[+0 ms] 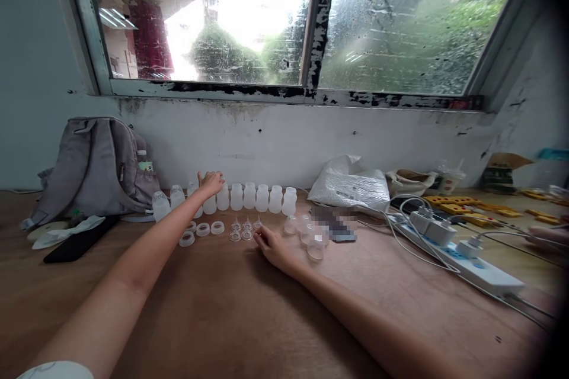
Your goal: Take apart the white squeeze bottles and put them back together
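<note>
A row of frosted bottles (262, 198) stands along the wall side of the table. Over the left part of that row is my left hand (211, 182), its fingers at the top of one bottle; whether they grip it cannot be made out. White rings (203, 229) lie in front of the bottles. My right hand (272, 247) rests on the table with its fingers curled beside the small clear nipples (247, 231), touching or nearly touching the rightmost one. Clear domed caps (316, 247) sit to the right of it. Capped bottles (160, 206) stand at the row's left end.
On the left are a grey backpack (100, 166) and a black case (82, 243) with a white tissue. A silver bag (351, 183) lies behind the caps. A power strip (466, 260) with cables stretches across the right, near yellow parts (462, 207) and another person's hand (549, 237).
</note>
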`<state>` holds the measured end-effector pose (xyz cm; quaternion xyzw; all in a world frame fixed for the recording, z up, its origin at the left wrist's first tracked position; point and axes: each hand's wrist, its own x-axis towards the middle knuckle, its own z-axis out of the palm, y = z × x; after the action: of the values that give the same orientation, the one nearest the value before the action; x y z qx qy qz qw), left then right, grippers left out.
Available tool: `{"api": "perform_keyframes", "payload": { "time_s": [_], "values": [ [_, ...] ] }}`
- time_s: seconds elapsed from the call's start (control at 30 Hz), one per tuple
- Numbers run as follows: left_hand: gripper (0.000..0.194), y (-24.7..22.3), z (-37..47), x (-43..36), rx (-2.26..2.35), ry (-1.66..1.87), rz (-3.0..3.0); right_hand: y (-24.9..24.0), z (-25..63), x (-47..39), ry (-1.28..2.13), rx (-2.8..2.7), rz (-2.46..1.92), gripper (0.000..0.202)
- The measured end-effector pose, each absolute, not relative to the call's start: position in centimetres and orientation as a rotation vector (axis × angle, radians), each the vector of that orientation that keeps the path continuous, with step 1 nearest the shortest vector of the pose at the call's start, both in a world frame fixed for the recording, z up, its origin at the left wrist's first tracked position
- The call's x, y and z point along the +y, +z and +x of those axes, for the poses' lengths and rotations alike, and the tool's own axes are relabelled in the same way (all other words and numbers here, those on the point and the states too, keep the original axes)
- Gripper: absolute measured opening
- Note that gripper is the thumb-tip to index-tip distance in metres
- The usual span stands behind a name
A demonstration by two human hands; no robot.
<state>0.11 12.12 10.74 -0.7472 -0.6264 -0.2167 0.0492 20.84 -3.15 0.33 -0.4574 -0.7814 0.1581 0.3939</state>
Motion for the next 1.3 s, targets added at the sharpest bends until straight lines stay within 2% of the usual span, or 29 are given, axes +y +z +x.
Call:
{"api": "perform_keyframes", "payload": {
  "time_s": [0.97, 1.3],
  "values": [
    [0.031, 10.9, 0.1, 11.9, -1.849, -0.613, -2.308, 0.0, 20.9, -3.1, 0.307, -2.059, -1.164, 0.018],
    [0.032, 11.0, 0.9, 8.4, -1.531, -0.744, -2.310, -0.3, 21.1, -2.8, 0.236, -2.076, -1.165, 0.017]
  ]
}}
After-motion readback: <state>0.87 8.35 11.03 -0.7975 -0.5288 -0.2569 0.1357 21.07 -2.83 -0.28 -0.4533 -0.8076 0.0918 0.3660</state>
